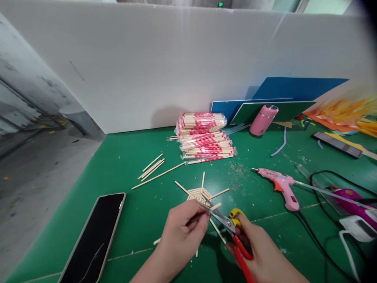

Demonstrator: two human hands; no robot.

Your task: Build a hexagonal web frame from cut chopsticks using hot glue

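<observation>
My right hand (259, 249) is wrapped round the handles of a pair of scissors (219, 218) with red and yellow grips. Their blades point left, close to my left fingertips, and a short wooden stick (216, 206) crosses at the blades. My left hand (184, 228) is closed in a pinch on this stick, whose other end the fingers hide. Just behind the hands lies a web-like frame of wooden sticks (203, 181), with several arms spreading outward; my left hand covers part of it.
Cut sticks (153, 169) lie left of packaged chopsticks (203, 145). A phone (96, 236) rests at front left. At right are a pink glue gun (279, 184) with its cable, a pink bottle (263, 120) and another phone (337, 144). A white board (132, 67) stands behind.
</observation>
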